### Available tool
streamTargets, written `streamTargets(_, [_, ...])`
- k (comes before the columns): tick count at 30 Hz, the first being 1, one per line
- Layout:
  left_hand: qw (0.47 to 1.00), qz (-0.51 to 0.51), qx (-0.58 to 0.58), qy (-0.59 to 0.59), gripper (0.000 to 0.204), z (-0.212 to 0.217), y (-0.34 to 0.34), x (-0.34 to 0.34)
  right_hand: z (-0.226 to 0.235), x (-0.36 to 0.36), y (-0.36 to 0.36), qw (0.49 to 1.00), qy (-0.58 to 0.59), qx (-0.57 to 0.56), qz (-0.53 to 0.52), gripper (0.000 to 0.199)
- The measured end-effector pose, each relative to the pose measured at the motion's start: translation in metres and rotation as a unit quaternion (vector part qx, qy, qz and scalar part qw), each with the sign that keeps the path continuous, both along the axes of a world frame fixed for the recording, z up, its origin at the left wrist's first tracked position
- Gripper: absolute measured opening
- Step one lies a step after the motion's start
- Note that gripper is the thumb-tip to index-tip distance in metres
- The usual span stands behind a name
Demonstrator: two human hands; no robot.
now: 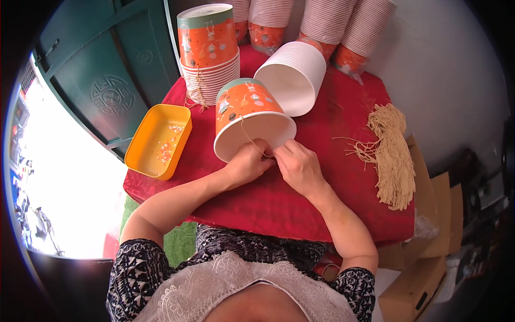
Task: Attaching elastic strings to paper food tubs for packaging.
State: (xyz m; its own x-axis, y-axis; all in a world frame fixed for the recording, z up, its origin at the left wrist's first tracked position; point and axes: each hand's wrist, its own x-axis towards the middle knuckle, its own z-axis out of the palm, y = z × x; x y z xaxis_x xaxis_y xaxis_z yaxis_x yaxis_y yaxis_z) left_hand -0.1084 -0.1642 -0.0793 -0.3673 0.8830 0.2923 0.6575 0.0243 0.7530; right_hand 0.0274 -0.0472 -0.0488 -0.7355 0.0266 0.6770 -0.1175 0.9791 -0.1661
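Note:
An orange paper bucket (242, 107) with a green base and printed figures lies tilted on the table, its white open mouth toward me. A thin beige cord (246, 134) hangs from near its rim and runs down to my hands. My left hand (250, 161) is closed at the lower rim, its fingers pinching the cord. Close beside it, my right hand (298, 165) also pinches the cord, fingertips pressed together. The cord's end between the fingers is too small to make out.
A red-covered table (338, 198) carries everything. At left sits a yellow tray (134, 142) with small scraps. Behind it rises a bucket stack (210, 48) with cords hanging off; another stack (306, 67) lies on its side. Beige cords (394, 161) lie bundled at right. Cardboard boxes (442, 214) stand beyond.

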Motion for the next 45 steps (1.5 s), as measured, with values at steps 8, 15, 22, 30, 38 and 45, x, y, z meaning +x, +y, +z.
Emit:
streamTargets(8, [0.998,-0.001,0.06,0.022,0.012,-0.004,-0.001,0.0,0.023,0.003,-0.031,0.976,0.064,0.105,0.179,0.021])
streamTargets(15, [1.0,0.021,-0.001,-0.023,0.01,-0.002,-0.001,0.001,0.016,0.016,-0.051,0.963,0.163,0.08,0.199,0.021])
streamTargets(22, [0.997,0.024,0.072,0.013,0.008,-0.009,-0.002,0.003,-0.023,-0.004,-0.003,0.988,0.03,-0.144,-0.046,0.015])
streamTargets(30, [0.997,0.024,0.053,-0.045,0.008,-0.002,-0.006,0.003,-0.028,-0.008,-0.002,0.983,-0.045,-0.168,-0.049,0.022])
streamTargets(38, [0.998,0.005,0.065,-0.016,0.007,-0.007,-0.008,-0.001,-0.028,-0.013,-0.003,0.98,-0.056,-0.185,-0.043,0.013])
streamTargets(45, [0.997,0.015,0.073,-0.028,0.007,-0.002,-0.004,0.003,-0.031,-0.014,-0.001,0.968,-0.066,-0.237,-0.051,0.004])
